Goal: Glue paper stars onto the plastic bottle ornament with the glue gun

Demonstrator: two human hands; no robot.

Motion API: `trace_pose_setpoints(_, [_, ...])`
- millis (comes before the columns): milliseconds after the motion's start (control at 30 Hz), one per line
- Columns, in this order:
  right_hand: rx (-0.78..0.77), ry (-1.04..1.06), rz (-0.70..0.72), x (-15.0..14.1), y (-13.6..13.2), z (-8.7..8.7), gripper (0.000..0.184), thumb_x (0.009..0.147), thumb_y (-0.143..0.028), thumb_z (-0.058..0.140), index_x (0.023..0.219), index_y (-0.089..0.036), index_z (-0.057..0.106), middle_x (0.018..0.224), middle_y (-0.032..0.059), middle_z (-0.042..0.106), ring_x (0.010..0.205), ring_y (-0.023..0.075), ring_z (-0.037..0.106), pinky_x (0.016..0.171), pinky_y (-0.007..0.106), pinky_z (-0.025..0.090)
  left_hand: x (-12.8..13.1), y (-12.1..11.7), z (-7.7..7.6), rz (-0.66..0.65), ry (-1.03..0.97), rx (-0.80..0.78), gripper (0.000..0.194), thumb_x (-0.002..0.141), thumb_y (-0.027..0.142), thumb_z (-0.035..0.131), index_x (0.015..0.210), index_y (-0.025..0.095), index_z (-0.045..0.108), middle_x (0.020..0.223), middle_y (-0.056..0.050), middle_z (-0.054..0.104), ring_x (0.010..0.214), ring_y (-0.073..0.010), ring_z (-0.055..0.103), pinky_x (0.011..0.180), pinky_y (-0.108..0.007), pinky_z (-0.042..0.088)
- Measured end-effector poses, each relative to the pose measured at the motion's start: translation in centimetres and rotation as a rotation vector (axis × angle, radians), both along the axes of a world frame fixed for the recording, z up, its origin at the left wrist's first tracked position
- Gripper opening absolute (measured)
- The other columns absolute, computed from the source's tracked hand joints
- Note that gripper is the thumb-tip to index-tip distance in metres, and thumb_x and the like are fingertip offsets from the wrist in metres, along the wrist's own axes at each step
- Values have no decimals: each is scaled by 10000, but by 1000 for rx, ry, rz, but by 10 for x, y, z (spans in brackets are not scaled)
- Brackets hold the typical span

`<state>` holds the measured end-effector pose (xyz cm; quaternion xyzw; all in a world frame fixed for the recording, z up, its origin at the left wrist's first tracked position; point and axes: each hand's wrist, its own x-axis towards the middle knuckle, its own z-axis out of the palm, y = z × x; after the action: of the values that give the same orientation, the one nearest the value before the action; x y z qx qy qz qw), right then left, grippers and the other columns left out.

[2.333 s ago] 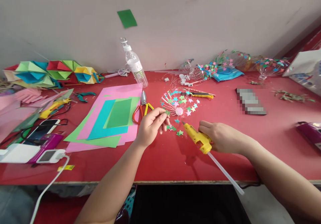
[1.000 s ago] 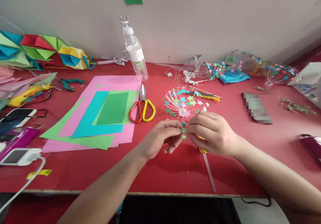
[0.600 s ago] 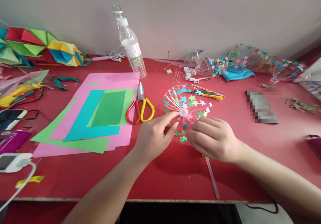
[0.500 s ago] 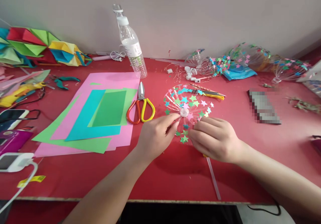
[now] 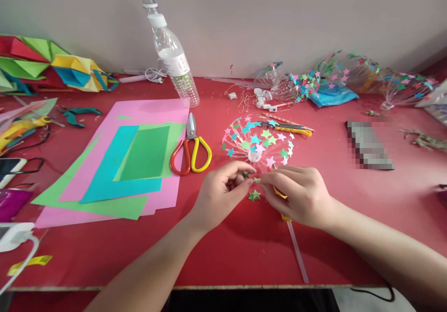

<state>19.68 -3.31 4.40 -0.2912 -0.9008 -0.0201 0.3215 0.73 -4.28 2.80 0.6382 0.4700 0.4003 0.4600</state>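
A small light green star (image 5: 257,180) is between my two hands, at the fingertips of my right hand (image 5: 300,193), which is closed in a pinch. Beneath that hand shows part of a yellow glue gun (image 5: 280,192), mostly hidden, with a translucent glue stick (image 5: 297,251) pointing toward the table's front edge. My left hand (image 5: 223,186) is curved, its thumb tip close to the star and its index finger apart from the thumb. Just beyond stands a clear plastic bottle piece cut into strips (image 5: 254,155), dotted with coloured stars. Loose green stars (image 5: 254,195) lie below my fingertips.
Left of my hands lie scissors (image 5: 191,146) and stacked coloured paper (image 5: 143,153). Two bottles, one a capped clear bottle (image 5: 174,60), lean by the wall. A yellow-handled cutter (image 5: 295,128), finished-looking star pieces (image 5: 349,70) and a blurred dark slab (image 5: 369,145) are right.
My left hand has drawn back from the bottle piece's centre, its thumb and index finger now apart. A light green star now shows between my hands. The view has shifted slightly right.
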Motion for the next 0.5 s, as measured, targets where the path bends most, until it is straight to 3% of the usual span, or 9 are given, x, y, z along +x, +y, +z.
trace_pose_setpoints(500, [-44,-12,-5,-1,4,-11,104,871,-114,524,787,-171,551,565,-41,517,501,94,397,479,251,294,1,-5,-5,11,95,172,129,862,178,568,935,182,674,589,35,514,502,-78,446,460,-185,384])
